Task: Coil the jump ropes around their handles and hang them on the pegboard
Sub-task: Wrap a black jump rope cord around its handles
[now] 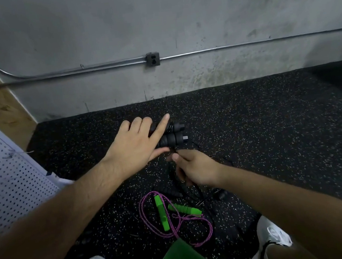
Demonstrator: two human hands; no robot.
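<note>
Your left hand (137, 142) grips the paired black handles (172, 139), whose long axis points out to its right, while your right hand (195, 169), just beneath them and nearer you, pinches the black rope (172, 172), ready, I judge, to wrap across that axis.

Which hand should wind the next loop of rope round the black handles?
Right. The right hand pinches the black rope just below the black handles, free to circle them, while the left hand is occupied holding both handles together.
</note>
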